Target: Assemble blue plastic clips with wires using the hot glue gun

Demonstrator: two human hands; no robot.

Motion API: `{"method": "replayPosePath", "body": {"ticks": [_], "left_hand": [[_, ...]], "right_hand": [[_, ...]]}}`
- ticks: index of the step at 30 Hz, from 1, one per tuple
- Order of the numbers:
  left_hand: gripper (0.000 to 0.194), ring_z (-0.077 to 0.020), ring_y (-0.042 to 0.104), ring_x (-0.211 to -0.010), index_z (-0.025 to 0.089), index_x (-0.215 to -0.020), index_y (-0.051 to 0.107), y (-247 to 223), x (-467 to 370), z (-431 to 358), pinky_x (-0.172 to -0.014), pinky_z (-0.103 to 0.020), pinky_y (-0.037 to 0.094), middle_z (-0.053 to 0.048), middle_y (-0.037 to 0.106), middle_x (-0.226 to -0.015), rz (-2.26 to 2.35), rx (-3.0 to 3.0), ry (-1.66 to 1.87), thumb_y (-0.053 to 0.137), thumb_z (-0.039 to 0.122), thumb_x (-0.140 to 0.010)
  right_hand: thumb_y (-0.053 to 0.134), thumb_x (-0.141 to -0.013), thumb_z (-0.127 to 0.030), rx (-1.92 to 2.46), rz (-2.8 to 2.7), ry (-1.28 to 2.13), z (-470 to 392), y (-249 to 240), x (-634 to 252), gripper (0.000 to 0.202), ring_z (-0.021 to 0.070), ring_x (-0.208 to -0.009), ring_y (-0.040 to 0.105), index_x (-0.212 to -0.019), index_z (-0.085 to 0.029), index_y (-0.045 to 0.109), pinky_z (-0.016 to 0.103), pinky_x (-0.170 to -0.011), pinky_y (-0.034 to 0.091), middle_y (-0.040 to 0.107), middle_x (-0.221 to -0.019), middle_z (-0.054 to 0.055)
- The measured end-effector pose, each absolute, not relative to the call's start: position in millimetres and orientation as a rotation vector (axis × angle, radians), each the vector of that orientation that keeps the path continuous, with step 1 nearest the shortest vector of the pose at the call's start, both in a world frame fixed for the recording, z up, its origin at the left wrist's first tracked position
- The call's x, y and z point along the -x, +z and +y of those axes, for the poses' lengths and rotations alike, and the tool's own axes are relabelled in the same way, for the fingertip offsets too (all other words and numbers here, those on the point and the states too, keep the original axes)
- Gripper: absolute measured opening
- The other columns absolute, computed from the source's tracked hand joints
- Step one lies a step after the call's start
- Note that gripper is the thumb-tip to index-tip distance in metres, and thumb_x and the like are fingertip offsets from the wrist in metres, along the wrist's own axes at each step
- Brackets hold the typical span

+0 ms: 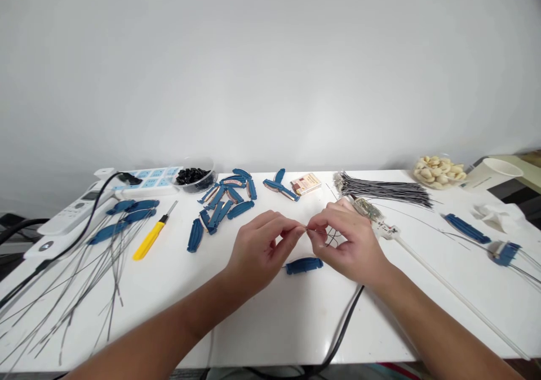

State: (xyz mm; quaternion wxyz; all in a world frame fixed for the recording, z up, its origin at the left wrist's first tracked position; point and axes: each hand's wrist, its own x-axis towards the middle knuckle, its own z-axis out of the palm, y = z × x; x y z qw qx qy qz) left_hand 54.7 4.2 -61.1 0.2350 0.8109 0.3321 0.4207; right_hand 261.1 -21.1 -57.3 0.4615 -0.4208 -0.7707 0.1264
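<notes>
My left hand (262, 244) and my right hand (349, 242) meet above the middle of the white table, both closed in a fingertip pinch. Between them runs a thin wire (305, 229), its ends hidden by the fingers. Dark thin wires (333, 236) loop beside my right fingers. Just below the hands lies a curved blue plastic piece (304, 265), apart from them. Behind my right hand is a partly hidden device with a white printed part (386, 230) and a long pale rod (456, 292) sticking out toward the right.
Blue pieces (228, 197) lie piled behind my left hand, near a small box (306, 184). Left are a yellow-handled screwdriver (150, 240), blue pieces with wires (122, 222) and a power strip (156, 178). A wire bundle (384, 191), a nut bowl (439, 171) and a cup (492, 172) stand right.
</notes>
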Motion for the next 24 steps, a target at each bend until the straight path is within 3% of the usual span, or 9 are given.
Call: {"method": "replayPosePath", "body": {"ticks": [9, 24], "left_hand": [[0.009, -0.0125, 0.059, -0.070, 0.021, -0.102, 0.074, -59.8, -51.9, 4.0, -0.067, -0.026, 0.048, 0.000, 0.074, -0.084, 0.826, -2.418, 1.197, 0.070, 0.014, -0.098], [0.034, -0.0139, 0.065, -0.074, 0.019, -0.123, 0.073, -64.4, -48.5, 6.4, -0.066, -0.027, 0.052, 0.001, 0.078, -0.084, 0.620, -2.667, 1.357, 0.078, 0.008, -0.091]], "right_hand": [[0.062, -0.070, 0.004, 1.004, -1.903, 0.263, -21.3, -57.2, -258.5, 0.029, 0.0136, -0.062, 0.052, -0.078, -0.024, 0.059, 0.037, -0.074, 0.037, 0.056, -0.066, -0.007], [0.064, -0.082, -0.001, 0.981, -1.881, -0.059, -21.1, -60.4, -255.3, 0.021, 0.0118, -0.058, 0.046, -0.077, -0.021, 0.059, 0.035, -0.067, 0.036, 0.054, -0.061, -0.006]]}}
